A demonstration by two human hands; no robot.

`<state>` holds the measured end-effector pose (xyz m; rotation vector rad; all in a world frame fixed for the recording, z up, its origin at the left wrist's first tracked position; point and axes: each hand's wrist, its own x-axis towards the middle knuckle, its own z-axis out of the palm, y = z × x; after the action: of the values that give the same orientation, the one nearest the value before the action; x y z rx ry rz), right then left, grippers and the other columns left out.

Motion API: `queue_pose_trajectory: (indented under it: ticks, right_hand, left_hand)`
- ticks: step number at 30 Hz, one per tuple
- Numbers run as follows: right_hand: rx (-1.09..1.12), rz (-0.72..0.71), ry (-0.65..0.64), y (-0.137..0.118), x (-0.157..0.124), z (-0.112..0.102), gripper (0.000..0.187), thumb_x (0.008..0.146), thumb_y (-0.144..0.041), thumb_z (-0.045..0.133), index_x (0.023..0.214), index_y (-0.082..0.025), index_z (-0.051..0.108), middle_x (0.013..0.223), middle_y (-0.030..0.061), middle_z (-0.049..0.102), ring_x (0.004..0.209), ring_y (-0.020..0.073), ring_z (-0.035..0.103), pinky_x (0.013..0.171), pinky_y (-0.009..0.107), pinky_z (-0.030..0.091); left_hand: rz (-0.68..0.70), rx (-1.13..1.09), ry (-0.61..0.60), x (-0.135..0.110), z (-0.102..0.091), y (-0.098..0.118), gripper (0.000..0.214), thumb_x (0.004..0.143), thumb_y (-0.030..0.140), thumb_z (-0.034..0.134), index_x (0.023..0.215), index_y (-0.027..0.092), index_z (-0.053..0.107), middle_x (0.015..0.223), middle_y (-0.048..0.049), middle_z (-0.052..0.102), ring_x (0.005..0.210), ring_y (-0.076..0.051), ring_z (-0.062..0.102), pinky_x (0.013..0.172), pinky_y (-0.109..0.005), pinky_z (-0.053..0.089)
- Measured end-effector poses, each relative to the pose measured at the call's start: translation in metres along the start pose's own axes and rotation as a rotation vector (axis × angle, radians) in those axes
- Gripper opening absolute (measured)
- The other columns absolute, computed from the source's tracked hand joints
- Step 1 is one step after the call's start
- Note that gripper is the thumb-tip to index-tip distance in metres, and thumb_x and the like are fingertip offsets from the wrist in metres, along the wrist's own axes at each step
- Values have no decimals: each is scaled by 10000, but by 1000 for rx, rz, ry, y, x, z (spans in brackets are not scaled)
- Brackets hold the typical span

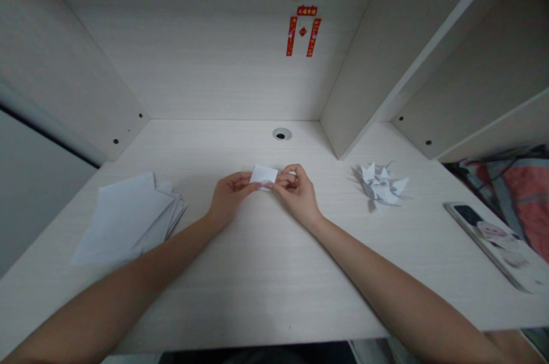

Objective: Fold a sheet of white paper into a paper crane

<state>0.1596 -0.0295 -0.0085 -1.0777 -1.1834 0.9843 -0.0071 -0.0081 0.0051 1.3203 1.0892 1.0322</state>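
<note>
Both my hands meet at the middle of the pale wooden desk [266, 272] around a small folded piece of white paper [263, 175]. My left hand [229, 197] pinches its left edge with curled fingers. My right hand [297, 192] pinches its right edge, fingers bent over the paper. The paper is held just above the desk surface, and its lower part is hidden behind my fingertips.
A stack of white paper sheets [128, 218] lies at the left. A heap of folded white paper shapes [381, 185] sits at the right. A phone [493, 238] lies near the right edge. A cable hole [282, 134] is at the back, and a shelf divider [364, 95] stands at the right.
</note>
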Motion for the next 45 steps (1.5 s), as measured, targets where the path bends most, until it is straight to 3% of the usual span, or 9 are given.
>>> queue_pose_trajectory:
  ticks: [4,9,21,45]
  right_hand:
    - [68,69,-41,0,1,1,447,608,-408,756,861,-230,434,720,-2,681,564,125,597,546,232,441]
    - [57,107,-20,2,1,1,426,597,-413,762,787,-219,434,623,-26,651,445,90,490,447,206,331]
    - [34,77,-31,2,2,0,380,613,-435,741,692,-206,448,477,-82,492,404,61,350,422,202,241]
    - [58,89,-81,3,4,-1,346,642,-392,721,670,-217,423,505,-74,492,419,75,364,436,213,259]
  left_hand:
    - [-4,3,-24,0,-1,-3,348,626,372,744,894,155,693,879,-74,730,773,-193,670,728,-284,499]
    - [-10,11,-25,0,-1,-4,372,615,395,746,892,152,697,856,-76,732,751,-200,671,704,-292,508]
    - [-30,26,-16,0,0,-3,374,618,407,742,890,152,704,823,-72,736,725,-200,673,666,-281,511]
    - [-21,38,10,1,0,-5,412,619,394,748,947,151,694,806,-70,736,722,-198,677,676,-281,510]
